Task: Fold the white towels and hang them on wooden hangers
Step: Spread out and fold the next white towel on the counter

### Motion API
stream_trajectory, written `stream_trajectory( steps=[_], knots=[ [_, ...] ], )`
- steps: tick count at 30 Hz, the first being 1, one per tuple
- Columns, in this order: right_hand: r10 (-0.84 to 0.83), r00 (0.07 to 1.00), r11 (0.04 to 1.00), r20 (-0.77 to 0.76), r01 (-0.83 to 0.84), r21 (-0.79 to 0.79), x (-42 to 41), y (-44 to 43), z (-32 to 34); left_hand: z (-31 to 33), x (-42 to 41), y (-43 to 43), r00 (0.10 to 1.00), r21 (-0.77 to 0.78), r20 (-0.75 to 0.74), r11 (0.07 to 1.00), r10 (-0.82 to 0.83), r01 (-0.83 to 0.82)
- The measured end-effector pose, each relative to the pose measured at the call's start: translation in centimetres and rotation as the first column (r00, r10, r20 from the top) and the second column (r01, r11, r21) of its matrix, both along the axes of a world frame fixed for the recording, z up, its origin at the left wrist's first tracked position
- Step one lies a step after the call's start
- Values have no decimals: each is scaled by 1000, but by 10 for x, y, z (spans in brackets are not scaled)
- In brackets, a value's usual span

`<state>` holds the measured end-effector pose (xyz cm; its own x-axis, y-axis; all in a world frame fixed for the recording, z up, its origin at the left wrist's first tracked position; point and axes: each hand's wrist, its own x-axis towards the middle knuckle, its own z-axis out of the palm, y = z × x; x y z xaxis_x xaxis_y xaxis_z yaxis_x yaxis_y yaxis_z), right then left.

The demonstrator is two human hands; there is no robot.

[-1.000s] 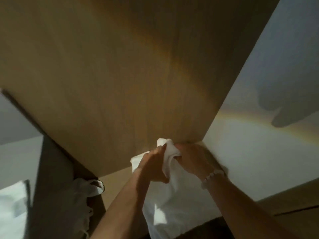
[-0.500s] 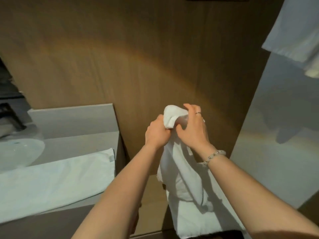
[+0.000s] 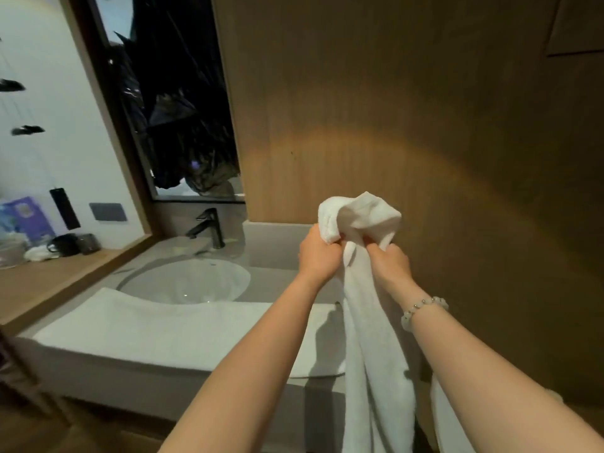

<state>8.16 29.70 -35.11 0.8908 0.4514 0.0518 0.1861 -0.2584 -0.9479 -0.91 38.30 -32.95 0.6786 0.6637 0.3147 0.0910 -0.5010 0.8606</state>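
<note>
Head view. Both arms reach forward, fists close together at the same height, in front of a wood-panel wall (image 3: 441, 125). The left hand (image 3: 318, 255) is clenched round a gathered part of a white towel (image 3: 376, 354). The right hand (image 3: 390, 261) grips the same towel just beside it, knuckles toward the camera. The towel's bunched top rises above both fists and flops over between them. The rest hangs straight down between the two forearms, below the wrists, and runs out at the bottom edge. A beaded bracelet (image 3: 421, 308) sits on the right wrist. A second towel (image 3: 163, 331), also white, lies spread flat along the front edge of the grey counter (image 3: 281, 286). It is below and left of the left hand, passes under the left forearm, and touches neither hand. A round basin (image 3: 186, 279) lies beyond that towel, left of the left hand. A black faucet (image 3: 209, 227) stands behind the basin, up and left of the left hand. A mirror (image 3: 176, 109) hangs higher on that side. Far left of both hands, a wooden ledge (image 3: 49, 276) holds a dark mug (image 3: 63, 245) and small items too blurred to tell.
</note>
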Motion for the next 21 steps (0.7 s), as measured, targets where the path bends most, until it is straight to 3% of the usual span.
stream_trajectory(
  steps=[4, 7, 13, 16, 21],
  knots=[
    [69, 969, 998, 237, -70, -6, -41, 84, 10, -4, -52, 75, 992, -188, 22, 975, 124, -118],
    [35, 950, 995, 309, -62, 78, -66, 137, 14, -19, -79, 121, 983, -347, 17, 923, 182, -165],
    [58, 873, 980, 483, -141, 137, -118, 226, 35, -37, -130, 188, 990, -445, -46, 884, 135, -141],
    [128, 823, 976, 553, -203, 78, -136, 261, 35, -44, -153, 219, 992, -515, -98, 849, 80, -119],
    [265, 749, 957, 607, -280, -73, -146, 319, 10, -54, -180, 278, 983, -541, -124, 821, 135, -181]
  ],
)
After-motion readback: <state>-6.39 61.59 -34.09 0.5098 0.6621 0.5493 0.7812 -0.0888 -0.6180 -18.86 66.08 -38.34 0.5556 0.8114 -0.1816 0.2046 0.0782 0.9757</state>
